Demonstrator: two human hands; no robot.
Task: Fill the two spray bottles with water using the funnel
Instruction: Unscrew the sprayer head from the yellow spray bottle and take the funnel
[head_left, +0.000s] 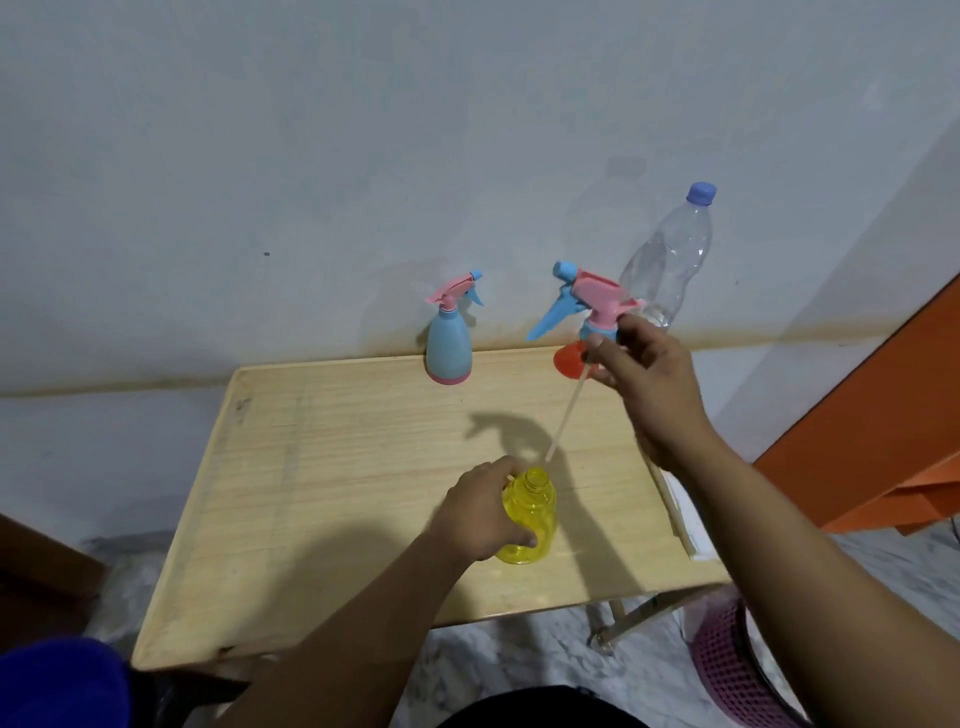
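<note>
Head view, pale wooden table (332, 467), grey wall (363, 130), marbled floor (519, 660)

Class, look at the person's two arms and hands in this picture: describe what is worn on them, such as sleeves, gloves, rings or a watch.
Nothing is worn. The left hand and right hand are bare: no gloves and no rings visible. Both forearms are uncovered up to the bottom edge of the picture, with no sleeve, watch or bracelet showing. No markings can be seen on them.
</note>
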